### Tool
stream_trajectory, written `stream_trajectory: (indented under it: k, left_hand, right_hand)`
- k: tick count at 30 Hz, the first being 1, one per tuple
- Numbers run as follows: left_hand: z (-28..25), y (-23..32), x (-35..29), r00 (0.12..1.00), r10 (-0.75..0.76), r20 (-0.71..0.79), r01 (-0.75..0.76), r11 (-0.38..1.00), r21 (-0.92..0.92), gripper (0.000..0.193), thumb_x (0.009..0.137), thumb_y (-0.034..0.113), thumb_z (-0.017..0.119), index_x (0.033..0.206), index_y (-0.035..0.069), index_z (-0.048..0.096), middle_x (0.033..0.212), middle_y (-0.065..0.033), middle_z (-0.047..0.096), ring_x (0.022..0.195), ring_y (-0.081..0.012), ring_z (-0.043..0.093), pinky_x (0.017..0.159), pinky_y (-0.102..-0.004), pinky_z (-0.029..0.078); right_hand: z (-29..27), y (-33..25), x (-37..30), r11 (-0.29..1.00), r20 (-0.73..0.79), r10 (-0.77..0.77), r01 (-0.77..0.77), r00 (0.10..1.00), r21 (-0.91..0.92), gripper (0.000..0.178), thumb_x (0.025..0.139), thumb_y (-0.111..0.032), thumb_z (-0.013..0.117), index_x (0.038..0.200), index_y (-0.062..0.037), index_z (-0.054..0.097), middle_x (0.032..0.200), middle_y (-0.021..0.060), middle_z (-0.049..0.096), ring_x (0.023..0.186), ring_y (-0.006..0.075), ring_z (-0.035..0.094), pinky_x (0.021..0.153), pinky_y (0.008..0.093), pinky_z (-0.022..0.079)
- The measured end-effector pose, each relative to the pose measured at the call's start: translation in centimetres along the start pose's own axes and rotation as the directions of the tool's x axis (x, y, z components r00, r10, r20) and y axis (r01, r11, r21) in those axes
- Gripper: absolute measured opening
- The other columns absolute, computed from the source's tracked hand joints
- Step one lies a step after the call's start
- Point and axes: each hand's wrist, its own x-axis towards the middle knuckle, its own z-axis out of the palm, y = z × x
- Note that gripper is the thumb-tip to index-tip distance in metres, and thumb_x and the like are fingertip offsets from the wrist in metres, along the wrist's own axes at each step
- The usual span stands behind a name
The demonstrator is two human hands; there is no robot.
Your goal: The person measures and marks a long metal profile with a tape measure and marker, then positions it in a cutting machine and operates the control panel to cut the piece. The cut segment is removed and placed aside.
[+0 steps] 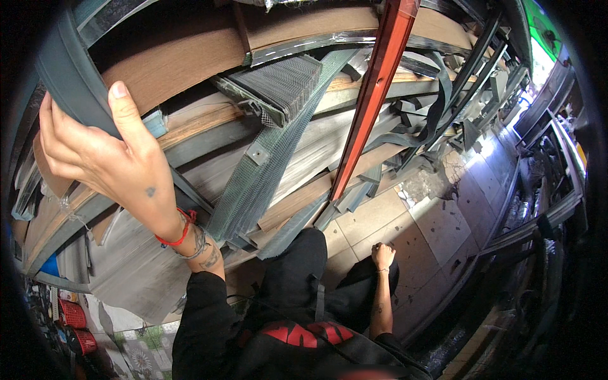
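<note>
My left hand (104,149), with a red string bracelet at the wrist, is closed round a dark grey metal profile (73,73) at the upper left. The thumb lies on one side of it and the fingers wrap the other. My right hand (383,256) hangs low beside my knee, curled into a loose fist with nothing visible in it. Between the hands, a folded piece of grey mesh (244,183) slants down the rack. A dark pleated mesh bundle (288,85) lies above it.
A red metal upright (373,95) stands before shelves of brown boards (177,60) and long strips. Offcuts crowd the rack's right end. Tiled floor (411,234) with scattered scraps runs along it. Frames and wrapped lengths (538,215) line the right side; red baskets (73,313) sit lower left.
</note>
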Motion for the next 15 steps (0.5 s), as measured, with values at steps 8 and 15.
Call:
stream_trajectory:
  k: [8,15]
  left_hand:
    - [0.07,-0.27,0.03,1.000,0.004,-0.004,-0.004,1.000,0.018,0.058,0.089,0.037,0.060,0.126,-0.005,0.046,0.130,-0.0168,0.044,0.121,-0.0330,0.033,0.100,-0.0458,0.030]
    - [0.09,0.01,-0.07,1.000,-0.028,-0.002,0.028,1.000,-0.008,0.057,0.089,0.038,0.059,0.127,-0.004,0.046,0.129,-0.0164,0.044,0.122,-0.0335,0.033,0.100,-0.0465,0.031]
  right_hand:
    - [0.02,0.06,-0.07,1.000,-0.030,-0.017,0.018,0.999,0.021,0.025,0.083,-0.031,0.057,0.081,-0.0105,0.070,0.080,0.0117,0.069,0.080,0.0279,0.066,0.081,0.0429,0.043]
    - [0.35,0.15,-0.14,1.000,-0.074,-0.027,0.027,0.997,-0.002,0.027,0.083,-0.031,0.056,0.078,-0.0101,0.071,0.080,0.0123,0.069,0.080,0.0278,0.066,0.080,0.0421,0.043]
